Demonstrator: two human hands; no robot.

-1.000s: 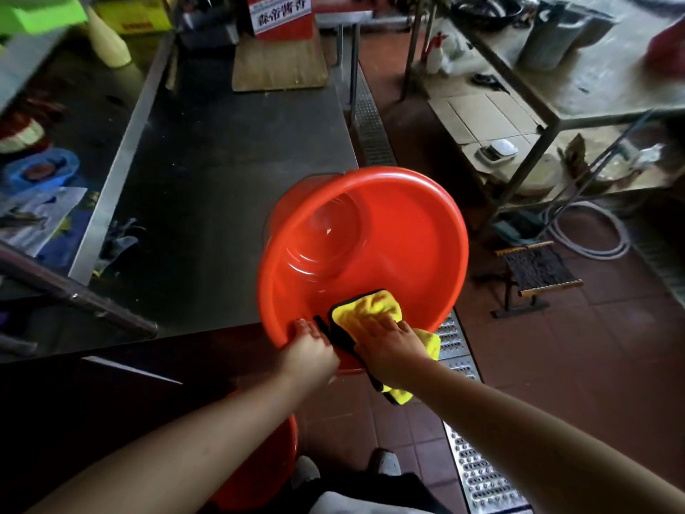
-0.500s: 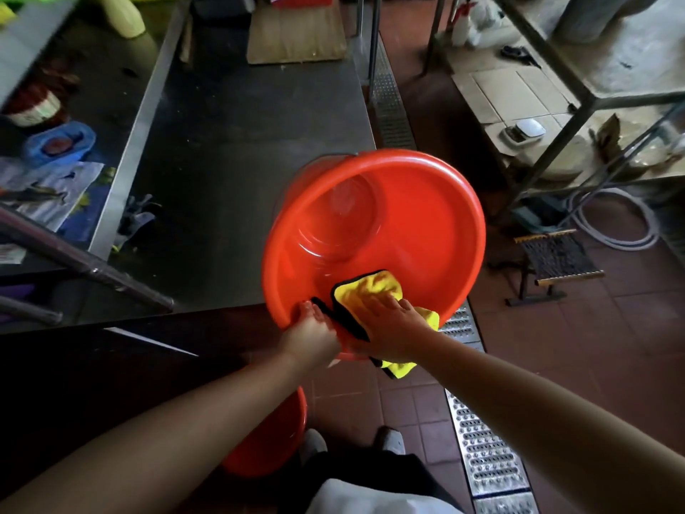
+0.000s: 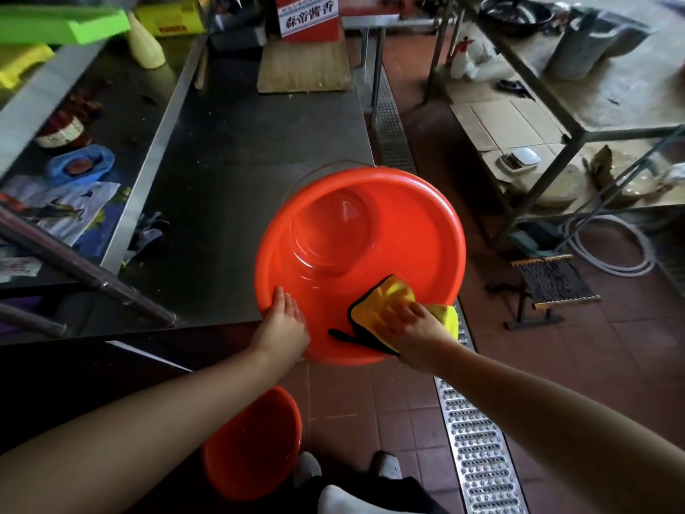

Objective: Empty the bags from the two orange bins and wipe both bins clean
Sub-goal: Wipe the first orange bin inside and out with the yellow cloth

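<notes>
An orange bin (image 3: pixel 407 231) is tilted toward me at the corner of the steel table, its inside empty. My left hand (image 3: pixel 283 322) grips its near-left rim. My right hand (image 3: pixel 415 326) presses a yellow cloth with black edging (image 3: pixel 385 302) against the inner wall near the front rim. A second orange bin (image 3: pixel 252 443) stands on the tiled floor below, partly hidden by my left arm.
The steel table (image 3: pixel 259 150) holds a cardboard sheet (image 3: pixel 304 68) and a red box at its far end. A cluttered lower shelf lies left. A metal floor drain (image 3: pixel 478 454) runs right of my feet. A small stool (image 3: pixel 552 283), hose and metal rack stand right.
My left hand slid leftward along the rim and my right hand with the cloth moved rightward along the inner wall. The view shifted.
</notes>
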